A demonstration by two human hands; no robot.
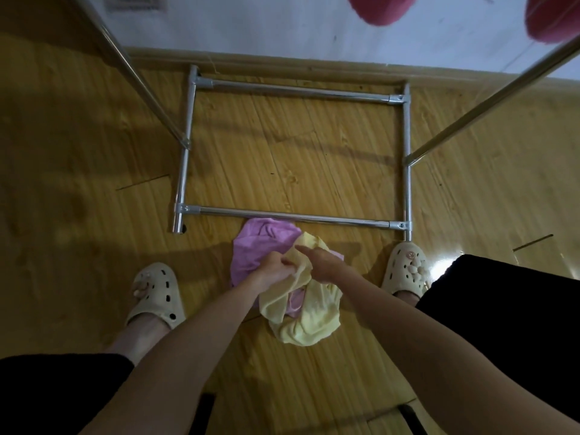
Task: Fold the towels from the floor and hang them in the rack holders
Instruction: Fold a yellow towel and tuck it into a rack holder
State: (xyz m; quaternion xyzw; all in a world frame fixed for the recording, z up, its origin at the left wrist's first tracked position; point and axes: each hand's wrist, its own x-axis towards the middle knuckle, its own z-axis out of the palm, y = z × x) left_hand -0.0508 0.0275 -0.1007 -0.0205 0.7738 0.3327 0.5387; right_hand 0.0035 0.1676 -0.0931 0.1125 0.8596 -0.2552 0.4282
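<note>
A crumpled yellow towel (310,312) lies on the wooden floor between my feet, partly over a purple towel (260,243). My left hand (273,268) grips a bunched edge of the yellow towel. My right hand (320,262) holds the same towel just to the right, index finger stretched out towards the left hand. The metal rack base (292,216) forms a rectangle on the floor just beyond the towels. Two slanted rack poles (489,102) rise at left and right.
My feet in beige clogs (157,293) stand on either side of the towels, the right one (408,265) against the rack's corner. Red towels (379,9) hang at the top edge. A white wall with a wooden skirting board (282,62) runs behind the rack.
</note>
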